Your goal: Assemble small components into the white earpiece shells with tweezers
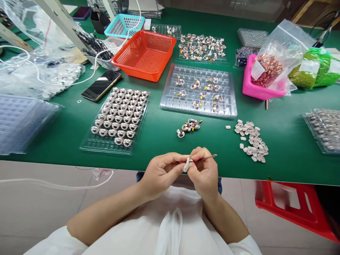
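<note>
White part (pixel 187 164) — left hand (pixel 160 174); thin tool (pixel 208 157) — right hand (pixel 206 176); wired pieces (pixel 192 124) beyond.

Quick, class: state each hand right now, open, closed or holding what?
Left hand: closed, holding a white part.
Right hand: closed, holding a thin tool, against the white part.

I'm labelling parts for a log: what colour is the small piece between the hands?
The small piece is mostly off-white, as the head view shows.

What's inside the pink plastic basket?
A clear plastic bag of small copper-coloured pieces. Covered from view: the floor of the basket and anything beneath the bag.
</note>
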{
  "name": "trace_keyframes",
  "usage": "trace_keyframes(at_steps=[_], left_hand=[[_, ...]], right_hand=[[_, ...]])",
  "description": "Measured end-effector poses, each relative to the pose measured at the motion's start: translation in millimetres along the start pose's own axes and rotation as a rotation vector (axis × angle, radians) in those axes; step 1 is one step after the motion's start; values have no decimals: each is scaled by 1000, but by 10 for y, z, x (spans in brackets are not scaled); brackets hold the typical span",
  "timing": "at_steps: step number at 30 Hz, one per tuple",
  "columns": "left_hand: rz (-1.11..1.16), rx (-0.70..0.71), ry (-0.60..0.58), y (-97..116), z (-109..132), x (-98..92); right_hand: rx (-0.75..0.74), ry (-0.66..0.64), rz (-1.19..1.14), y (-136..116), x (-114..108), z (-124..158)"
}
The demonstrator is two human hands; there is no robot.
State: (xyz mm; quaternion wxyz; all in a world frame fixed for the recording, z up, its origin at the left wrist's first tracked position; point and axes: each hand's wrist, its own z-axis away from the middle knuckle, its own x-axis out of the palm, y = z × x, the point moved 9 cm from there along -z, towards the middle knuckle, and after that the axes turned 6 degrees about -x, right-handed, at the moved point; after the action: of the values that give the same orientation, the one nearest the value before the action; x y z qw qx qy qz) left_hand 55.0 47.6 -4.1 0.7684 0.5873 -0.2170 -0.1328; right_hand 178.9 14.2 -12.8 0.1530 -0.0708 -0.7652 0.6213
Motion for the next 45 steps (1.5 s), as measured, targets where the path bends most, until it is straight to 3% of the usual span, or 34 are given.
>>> trace_keyframes(at_steps=[4, 10, 12, 17, 22, 24, 28, 33, 37, 45], left_hand=[[88, -118, -76, -17, -73, 36], [195, -188, -38, -8, -123, -13], [215, -214, -13, -21, -126, -32], [248, -300, 46, -83, -136, -61], [216, -312, 89, -105, -156, -122], [180, -285, 110, -88, -159, -157], [68, -192, 173, -23, -140, -215], [-32, -66, 199, 63, -92, -209], [-71, -28, 201, 100, -67, -203], [-80, -23, 194, 104, -69, -191]], right_hand=[[110, -115, 65, 64, -23, -6], [125, -306, 133, -60, -73, -15], [69, -279, 140, -126, -163, -39], [-76, -41, 182, -136, -528, -83], [-123, -10, 691, -97, -774, -60], [-128, 23, 793, -142, -858, -29], [-132, 70, 553, -248, -838, 78], [-270, 19, 140, -402, -548, 208], [-338, -32, 97, -428, -412, 247], [-363, -58, 108, -436, -369, 241]])
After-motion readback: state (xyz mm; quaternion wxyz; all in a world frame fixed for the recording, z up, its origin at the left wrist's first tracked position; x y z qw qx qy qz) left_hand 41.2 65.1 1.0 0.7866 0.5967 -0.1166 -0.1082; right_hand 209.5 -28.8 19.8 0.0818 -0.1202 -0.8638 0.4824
